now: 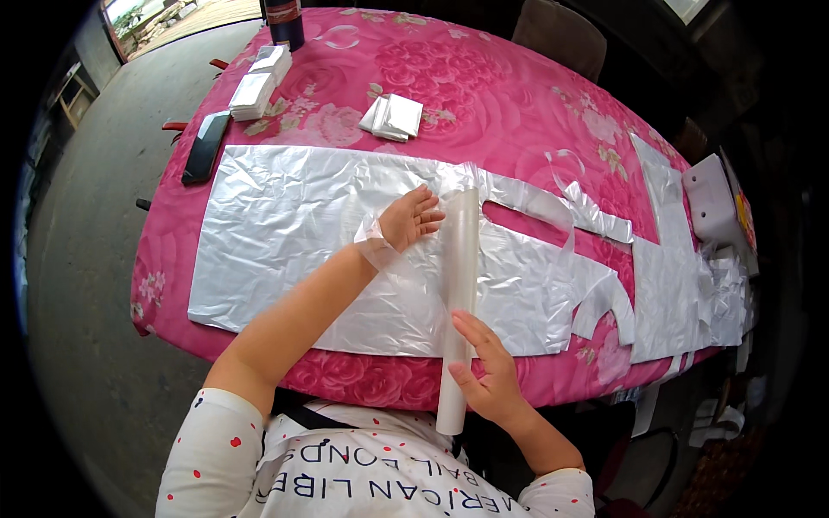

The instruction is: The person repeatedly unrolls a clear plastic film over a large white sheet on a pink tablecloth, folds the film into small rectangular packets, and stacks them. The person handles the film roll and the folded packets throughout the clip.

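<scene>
A stack of thin, shiny plastic aprons (285,233) lies flat across the table, with a neck opening and strap ends at its right. Across it rests a long translucent tube (460,250), its near end jutting over the table's front edge. My left hand (413,219) is just left of the tube's far part, fingers stretched and slightly spread, holding nothing. Around that wrist is a loop of clear plastic (375,243). My right hand (489,369) touches the tube's near part, fingers extended and thumb apart, not wrapped round it.
Folded plastic packets (393,116) lie beyond the sheets, with stacked packets (257,86) farther left. A phone (205,148) lies at the left edge, a dark bottle (284,24) at the far left. More plastic sheeting (665,293) and a white box (713,200) are at the right. A chair (560,36) stands behind.
</scene>
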`<state>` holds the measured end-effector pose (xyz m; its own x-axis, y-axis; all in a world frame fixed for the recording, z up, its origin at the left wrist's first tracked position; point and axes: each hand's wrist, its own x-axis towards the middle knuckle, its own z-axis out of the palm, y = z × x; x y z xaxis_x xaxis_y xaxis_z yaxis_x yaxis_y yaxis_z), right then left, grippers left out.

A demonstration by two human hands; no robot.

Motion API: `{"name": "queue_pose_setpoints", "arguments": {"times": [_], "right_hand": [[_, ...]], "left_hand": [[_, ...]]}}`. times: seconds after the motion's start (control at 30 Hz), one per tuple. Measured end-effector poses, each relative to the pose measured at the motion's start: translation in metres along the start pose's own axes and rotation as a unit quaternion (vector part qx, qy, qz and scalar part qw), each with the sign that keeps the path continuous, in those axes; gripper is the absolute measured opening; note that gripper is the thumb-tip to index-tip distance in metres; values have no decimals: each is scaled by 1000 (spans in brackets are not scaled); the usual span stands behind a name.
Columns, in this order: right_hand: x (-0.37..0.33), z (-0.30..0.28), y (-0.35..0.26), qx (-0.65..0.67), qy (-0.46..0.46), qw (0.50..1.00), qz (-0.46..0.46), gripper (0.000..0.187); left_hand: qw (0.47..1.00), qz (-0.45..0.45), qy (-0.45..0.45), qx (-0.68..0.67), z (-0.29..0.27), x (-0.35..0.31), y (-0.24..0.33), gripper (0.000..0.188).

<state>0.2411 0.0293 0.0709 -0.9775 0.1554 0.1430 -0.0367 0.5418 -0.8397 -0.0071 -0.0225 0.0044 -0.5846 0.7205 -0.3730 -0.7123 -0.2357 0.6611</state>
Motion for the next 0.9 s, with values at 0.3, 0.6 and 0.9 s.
{"name": "queue_pose_setpoints", "arguments": {"times": [0.3,0.6,0.9], "right_hand": [[-18,-2,20,-109,41,993,-22,47],[-7,14,18,-230,-33,971,-52,44],[-6,22,16,-236,-28,970,-40,36]], "left_hand": [[970,-90,-141,174,-34,-13,25,42],[916,-260,-136,272,-117,-95,104,34],[902,-215,74,367,-215,-216,212,32]]}}
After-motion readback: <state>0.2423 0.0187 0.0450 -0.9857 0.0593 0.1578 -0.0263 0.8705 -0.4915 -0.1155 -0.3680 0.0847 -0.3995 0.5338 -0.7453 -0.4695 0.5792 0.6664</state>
